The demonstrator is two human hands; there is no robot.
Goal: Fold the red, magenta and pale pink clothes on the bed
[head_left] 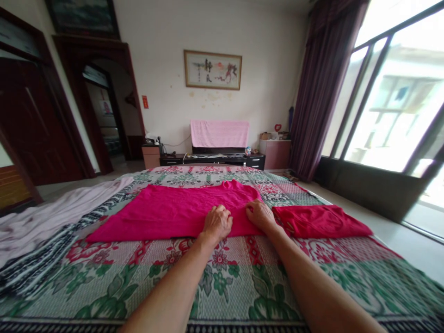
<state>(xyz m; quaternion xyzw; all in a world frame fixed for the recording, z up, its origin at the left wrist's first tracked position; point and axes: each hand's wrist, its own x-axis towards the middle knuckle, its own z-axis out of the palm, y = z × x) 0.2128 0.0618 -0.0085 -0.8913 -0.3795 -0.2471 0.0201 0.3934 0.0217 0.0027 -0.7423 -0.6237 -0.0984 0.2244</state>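
Note:
A bright pink garment (pixel 173 210), seemingly a shirt folded lengthwise, lies flat across the bed with light wrinkles. My left hand (pixel 218 221) is on its right half, fingers curled down into the cloth. Close by, at the garment's right end, my right hand (pixel 261 214) has its fingers bent and closed on the fabric. The fingertips of both hands are partly hidden. Just right of my right hand lies a folded red garment (pixel 322 222), apart from my fingers.
A floral bedspread (pixel 222 277) covers the bed. Pale pink and black-and-white cloths (pixel 62 222) are heaped along its left side. Beyond the bed, a low black cabinet (pixel 255 162) carries a screen draped with a pink towel (pixel 220 133). A large window (pixel 388 101) is on the right.

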